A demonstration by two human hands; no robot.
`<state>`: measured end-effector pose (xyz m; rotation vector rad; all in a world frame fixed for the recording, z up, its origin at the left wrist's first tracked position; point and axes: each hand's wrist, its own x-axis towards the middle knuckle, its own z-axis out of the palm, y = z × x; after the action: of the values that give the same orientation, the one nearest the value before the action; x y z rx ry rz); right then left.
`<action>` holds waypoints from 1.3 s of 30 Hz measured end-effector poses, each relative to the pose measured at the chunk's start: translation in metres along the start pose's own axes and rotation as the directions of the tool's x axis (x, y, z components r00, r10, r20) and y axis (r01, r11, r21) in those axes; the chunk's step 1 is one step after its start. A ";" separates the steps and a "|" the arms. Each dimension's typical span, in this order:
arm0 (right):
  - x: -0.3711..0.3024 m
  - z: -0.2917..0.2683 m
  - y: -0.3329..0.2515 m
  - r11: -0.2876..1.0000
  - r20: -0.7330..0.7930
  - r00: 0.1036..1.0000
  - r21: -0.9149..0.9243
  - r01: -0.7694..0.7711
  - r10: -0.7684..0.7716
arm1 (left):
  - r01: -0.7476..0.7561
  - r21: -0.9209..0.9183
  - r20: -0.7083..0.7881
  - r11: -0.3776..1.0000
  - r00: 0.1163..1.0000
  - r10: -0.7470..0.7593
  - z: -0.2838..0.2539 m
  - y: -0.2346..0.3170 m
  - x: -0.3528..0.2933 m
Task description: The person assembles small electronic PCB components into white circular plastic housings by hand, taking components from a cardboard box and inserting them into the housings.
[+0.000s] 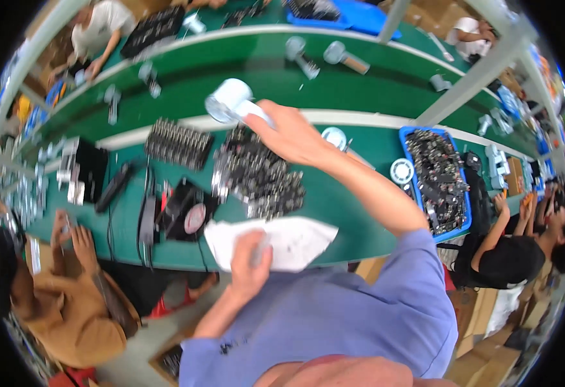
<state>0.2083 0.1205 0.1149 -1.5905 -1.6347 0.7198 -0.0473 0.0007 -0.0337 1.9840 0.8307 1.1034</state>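
My right hand (pixel 289 132) reaches out over the far side of the bench, closed round the handle of a white handheld fan (pixel 229 100) with a round, drum-shaped head. The fan is above the edge of the green conveyor belt (pixel 257 74). Close to my body, my left hand (pixel 251 263) is over a crumpled white sheet (pixel 302 242). Its thumb and fingers are curled together; a small greyish patch shows between them, too blurred to name. Beyond the sheet lies a heap of small dark circuit-board parts (pixel 257 171).
Similar fans (pixel 346 57) lie spread along the belt. A blue tray (pixel 466 193) of dark parts stands at right, beside a white round grille (pixel 402 171). At left are a black rack (pixel 178 143) and a black device (pixel 186 209) with cables. A co-worker (pixel 69 297) sits at left.
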 end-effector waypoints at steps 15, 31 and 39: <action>-0.156 0.026 0.051 0.990 0.004 0.991 -0.028 0.135 -0.135 | -0.123 0.110 0.315 0.986 0.946 0.082 -0.023 0.015 0.007; -0.132 0.046 0.081 0.912 0.078 0.952 -0.273 0.305 -0.295 | 0.092 0.149 0.344 0.985 0.929 -0.139 -0.037 0.009 0.011; -0.128 0.047 0.083 0.860 0.102 0.947 -0.397 0.319 -0.304 | -0.009 0.230 0.427 0.973 0.899 -0.093 -0.030 0.007 0.021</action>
<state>0.2140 0.0041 0.0055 -1.5336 -2.1111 0.2413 -0.0628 0.0215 -0.0072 2.2722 0.7747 0.5152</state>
